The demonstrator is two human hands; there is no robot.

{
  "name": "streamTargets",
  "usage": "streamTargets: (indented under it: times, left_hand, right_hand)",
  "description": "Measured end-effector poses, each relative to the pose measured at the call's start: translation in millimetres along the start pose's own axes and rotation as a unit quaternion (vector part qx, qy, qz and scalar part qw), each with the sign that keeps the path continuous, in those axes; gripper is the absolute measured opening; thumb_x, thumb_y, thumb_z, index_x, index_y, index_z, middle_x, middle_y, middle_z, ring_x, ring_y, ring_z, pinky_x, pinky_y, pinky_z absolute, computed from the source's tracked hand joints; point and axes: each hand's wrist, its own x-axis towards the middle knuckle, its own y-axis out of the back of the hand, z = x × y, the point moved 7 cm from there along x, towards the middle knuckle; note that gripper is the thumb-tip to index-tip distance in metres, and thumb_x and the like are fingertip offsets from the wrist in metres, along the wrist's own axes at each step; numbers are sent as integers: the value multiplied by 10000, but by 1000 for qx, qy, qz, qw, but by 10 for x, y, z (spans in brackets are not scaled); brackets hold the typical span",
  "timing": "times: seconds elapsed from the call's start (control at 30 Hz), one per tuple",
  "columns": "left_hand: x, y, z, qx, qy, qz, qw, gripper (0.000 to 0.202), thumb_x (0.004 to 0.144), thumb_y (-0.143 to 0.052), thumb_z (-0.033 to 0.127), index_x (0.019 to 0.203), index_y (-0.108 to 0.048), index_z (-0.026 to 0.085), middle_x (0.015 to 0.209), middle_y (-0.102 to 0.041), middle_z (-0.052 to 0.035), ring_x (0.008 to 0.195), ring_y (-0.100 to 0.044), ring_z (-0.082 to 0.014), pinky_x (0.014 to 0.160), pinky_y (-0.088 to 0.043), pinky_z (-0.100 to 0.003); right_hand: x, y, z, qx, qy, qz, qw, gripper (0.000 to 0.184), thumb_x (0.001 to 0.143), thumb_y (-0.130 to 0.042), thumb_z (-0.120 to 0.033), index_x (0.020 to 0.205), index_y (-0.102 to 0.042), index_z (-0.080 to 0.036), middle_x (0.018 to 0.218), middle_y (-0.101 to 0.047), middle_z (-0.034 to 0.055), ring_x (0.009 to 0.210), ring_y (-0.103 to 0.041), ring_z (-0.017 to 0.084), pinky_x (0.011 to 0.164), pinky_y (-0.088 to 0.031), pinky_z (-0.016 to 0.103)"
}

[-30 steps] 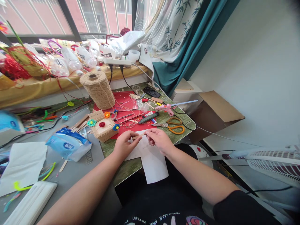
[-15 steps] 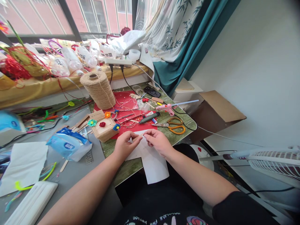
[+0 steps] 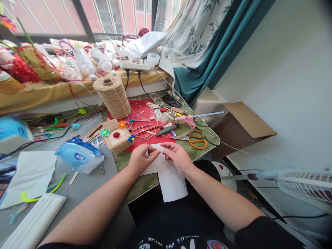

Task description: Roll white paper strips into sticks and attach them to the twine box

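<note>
From the camera on my head, I see my left hand over the near edge of the table, thumb and forefinger closed on a small brown piece. Only a sliver of it shows inside the curl of my fingers; what I see seems to lie slantwise, but I cannot tell its full long axis or which way its end points. My right hand is just beside, its fingertips facing my left ones; I cannot tell whether its thumb and forefinger hold anything.

Beneath both hands lies the white paper. Its long strip points towards my lap, past the table edge, leaning slightly right as it comes down.

Beyond my right hand, the scissors lie with blades to the left and orange handles to the right. The green cutter slants up to the right on the red sheet. Near my left hand stands the twine-wrapped box with crocheted-looking flowers, and behind it the big spool of twine, tilted in my view, its core uppermost.
</note>
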Motion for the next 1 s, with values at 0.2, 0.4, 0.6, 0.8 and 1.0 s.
streamTargets:
  times: [0.2, 0.4, 0.6, 0.8, 1.0]
  left_hand:
    - [4, -26, 38, -15, -48, -18, 999, 212, 864, -755, 424, 888, -717, 217, 777, -723, -24, 703, -640, -157, 695, -513, -313]
    - [22, -110, -148, -245, 82, -36, 965, 330, 820, -801, 413, 1039, -692, 191, 883, -758, -61, 777, -704, -179, 722, -559, -328]
    - [14, -220, -224, -407, 170, -50, 896, 293, 785, -828, 400, 917, -711, 167, 845, -753, -47, 728, -701, -161, 706, -573, -315]
    - [-1, -215, -347, -368, 214, -28, 904, 287, 757, -840, 407, 838, -717, 161, 764, -752, -29, 639, -674, -144, 627, -536, -274]
    - [-7, -204, -376, -354, 221, -19, 909, 278, 766, -831, 401, 832, -705, 162, 781, -753, -27, 660, -668, -137, 633, -519, -251]
  right_hand:
    - [-32, 49, 54, -2, -15, 23, 1000, 300, 786, -808, -458, 845, -694, -187, 744, -670, 7, 585, -538, 111, 568, -438, 268]
    - [-104, -14, 121, 42, -67, 24, 997, 290, 753, -845, -432, 856, -747, -179, 796, -722, 45, 641, -609, 133, 601, -505, 280]
    - [-142, -138, 253, 93, -90, 16, 991, 280, 747, -856, -419, 847, -754, -178, 775, -726, 43, 628, -619, 130, 587, -517, 272]
    - [-124, -181, 321, 89, -85, 19, 992, 315, 710, -874, -378, 921, -766, -170, 843, -758, 69, 678, -646, 145, 647, -552, 304]
    - [-67, -144, 439, 70, -82, 21, 994, 330, 703, -872, -391, 917, -765, -164, 817, -754, 60, 658, -645, 142, 638, -556, 305]
